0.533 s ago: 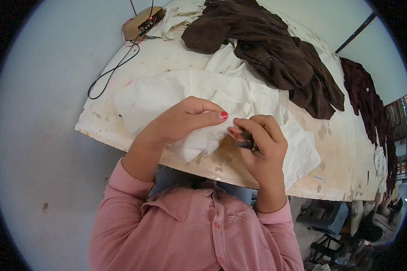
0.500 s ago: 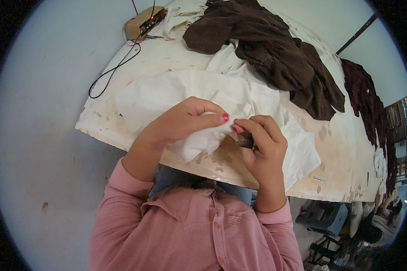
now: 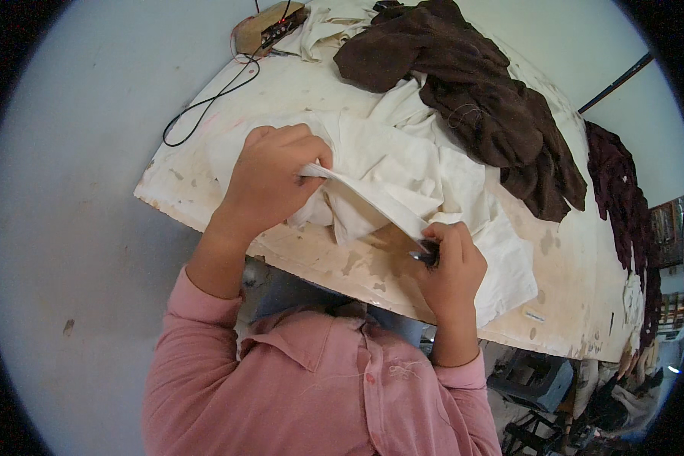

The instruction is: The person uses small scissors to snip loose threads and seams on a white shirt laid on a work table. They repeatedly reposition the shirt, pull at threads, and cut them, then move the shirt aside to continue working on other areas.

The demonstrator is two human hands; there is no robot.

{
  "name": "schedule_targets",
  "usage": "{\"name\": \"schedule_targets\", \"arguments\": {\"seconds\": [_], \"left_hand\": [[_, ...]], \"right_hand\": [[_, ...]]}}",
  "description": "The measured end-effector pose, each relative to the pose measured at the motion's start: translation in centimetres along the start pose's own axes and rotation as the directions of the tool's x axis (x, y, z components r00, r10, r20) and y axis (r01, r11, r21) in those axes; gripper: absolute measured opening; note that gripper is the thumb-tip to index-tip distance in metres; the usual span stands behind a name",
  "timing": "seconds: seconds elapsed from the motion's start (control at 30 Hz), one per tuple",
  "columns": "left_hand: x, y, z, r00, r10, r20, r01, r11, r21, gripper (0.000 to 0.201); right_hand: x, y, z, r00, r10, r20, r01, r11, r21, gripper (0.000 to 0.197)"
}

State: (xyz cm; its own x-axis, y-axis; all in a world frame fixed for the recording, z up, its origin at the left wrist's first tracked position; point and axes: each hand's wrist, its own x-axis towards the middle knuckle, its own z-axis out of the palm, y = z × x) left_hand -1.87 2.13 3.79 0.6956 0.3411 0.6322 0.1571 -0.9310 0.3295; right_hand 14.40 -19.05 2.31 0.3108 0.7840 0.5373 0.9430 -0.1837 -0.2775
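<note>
My left hand (image 3: 277, 178) is closed on one end of a folded edge of a white garment (image 3: 387, 156). The other end of that edge is pinched between the thumb and fingers of my right hand (image 3: 456, 266). Between the hands the edge runs taut and slants down to the right. Tucked in my right palm is a small dark tool, apparently thread snips (image 3: 427, 252), its tip pointing left. Most of it is hidden by the fingers. The remainder of the garment lies rumpled on the table behind and under my hands.
A stained pale table (image 3: 342, 266) curves along in front of me. Dark brown cloth (image 3: 471, 83) lies heaped farther back. At the far left are a brown box (image 3: 262, 34) and a looped black cable (image 3: 205, 106). Dark maroon cloth (image 3: 615, 175) hangs at the right.
My hands have moved apart, the left one up and to the left. The garment's edge, bunched between them before, is now stretched out straight. The view has shifted slightly.
</note>
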Motion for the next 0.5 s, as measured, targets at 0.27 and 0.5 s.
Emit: {"name": "schedule_targets", "arguments": {"seconds": [0.27,0.5], "left_hand": [[-3.0,-2.8,-0.6,0.887,-0.223,-0.405,0.283,0.955,0.094,0.027],[-3.2,-6.6,-3.1,0.913,-0.392,-0.115,0.349,0.894,-0.282,0.028]], "right_hand": [[-0.5,0.8,0.5,0.996,0.011,-0.088,-0.011,1.000,0.000,0.033],[-1.3,5.7,-2.8,0.834,0.443,0.330,-0.530,0.474,0.703,0.014]]}}
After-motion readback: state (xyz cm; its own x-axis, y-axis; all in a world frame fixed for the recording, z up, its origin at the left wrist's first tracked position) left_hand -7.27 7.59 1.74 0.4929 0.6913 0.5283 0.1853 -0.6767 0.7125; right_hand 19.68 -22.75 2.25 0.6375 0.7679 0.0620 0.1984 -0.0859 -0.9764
